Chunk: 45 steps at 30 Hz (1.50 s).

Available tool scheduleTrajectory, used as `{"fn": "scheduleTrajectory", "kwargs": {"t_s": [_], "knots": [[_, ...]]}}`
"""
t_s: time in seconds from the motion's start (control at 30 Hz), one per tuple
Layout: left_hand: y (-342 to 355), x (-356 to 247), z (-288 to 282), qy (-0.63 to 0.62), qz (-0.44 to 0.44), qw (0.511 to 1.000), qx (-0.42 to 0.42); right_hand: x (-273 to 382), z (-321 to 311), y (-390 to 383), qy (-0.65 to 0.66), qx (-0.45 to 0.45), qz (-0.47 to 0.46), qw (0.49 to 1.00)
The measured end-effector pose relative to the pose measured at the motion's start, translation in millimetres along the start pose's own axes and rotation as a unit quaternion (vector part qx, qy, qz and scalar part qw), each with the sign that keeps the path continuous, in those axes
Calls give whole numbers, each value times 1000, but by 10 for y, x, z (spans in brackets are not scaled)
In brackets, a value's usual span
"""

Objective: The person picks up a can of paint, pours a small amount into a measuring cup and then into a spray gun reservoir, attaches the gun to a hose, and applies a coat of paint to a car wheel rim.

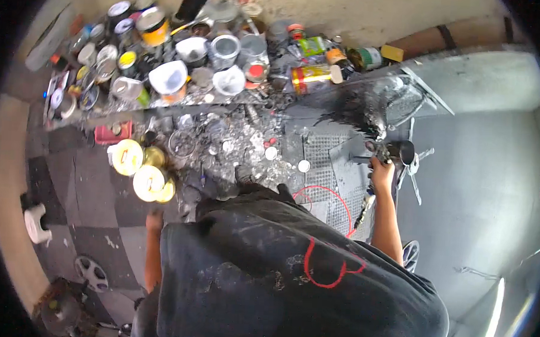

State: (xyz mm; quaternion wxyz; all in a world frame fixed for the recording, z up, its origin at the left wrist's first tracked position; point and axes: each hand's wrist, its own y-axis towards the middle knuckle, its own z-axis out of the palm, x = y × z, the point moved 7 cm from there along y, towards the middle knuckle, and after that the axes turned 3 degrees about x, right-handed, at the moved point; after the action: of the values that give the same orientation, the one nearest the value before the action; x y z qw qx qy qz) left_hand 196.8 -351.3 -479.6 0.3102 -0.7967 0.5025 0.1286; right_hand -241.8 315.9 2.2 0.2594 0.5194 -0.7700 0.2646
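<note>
My right hand (382,173) grips a spray gun (377,150) with a dark cup (405,152) at its side, in front of the grey-smeared upper corner of a stained board. A red hose (340,198) loops over a perforated grey mat below it. My left hand (155,219) hangs at the left beside my dark shirt, small and dim, just below yellow-lidded cans (149,182); its fingers are too unclear to tell if they are open or closed. My shirt covers much of the lower middle.
A cluttered ledge (134,111) of pots, jars and bottles runs along the back wall. A red tray (112,132) lies below it. A white stool (37,224) and a wheel cover (91,272) are on the checkered floor at left. A grey wall (473,195) bounds the right.
</note>
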Motion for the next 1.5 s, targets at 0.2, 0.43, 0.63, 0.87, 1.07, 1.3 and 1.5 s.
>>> {"fn": "scheduleTrajectory", "kwargs": {"t_s": [0.2,0.43,0.63,0.87,1.07,1.3,1.5], "knots": [[-303,-985,276,-118,18,992,45,-747,-327,775,-152,-91,-158,971],[-144,-2188,328,-150,-126,972,126,-597,-806,1173,263,-53,-2,963],[-255,-3176,-204,-212,-204,951,94,-138,-601,2319,553,10,75,830],[-1244,-2603,-250,-264,-299,914,-78,543,-167,3269,561,75,191,802],[-1876,-3109,-34,-174,-260,949,26,253,38,3636,98,-59,68,991],[-2083,-2949,276,-178,-291,939,44,646,220,2700,21,-139,-66,988],[-1729,-2829,-228,-281,-242,926,-72,1434,1972,103,83,227,-398,885]]}}
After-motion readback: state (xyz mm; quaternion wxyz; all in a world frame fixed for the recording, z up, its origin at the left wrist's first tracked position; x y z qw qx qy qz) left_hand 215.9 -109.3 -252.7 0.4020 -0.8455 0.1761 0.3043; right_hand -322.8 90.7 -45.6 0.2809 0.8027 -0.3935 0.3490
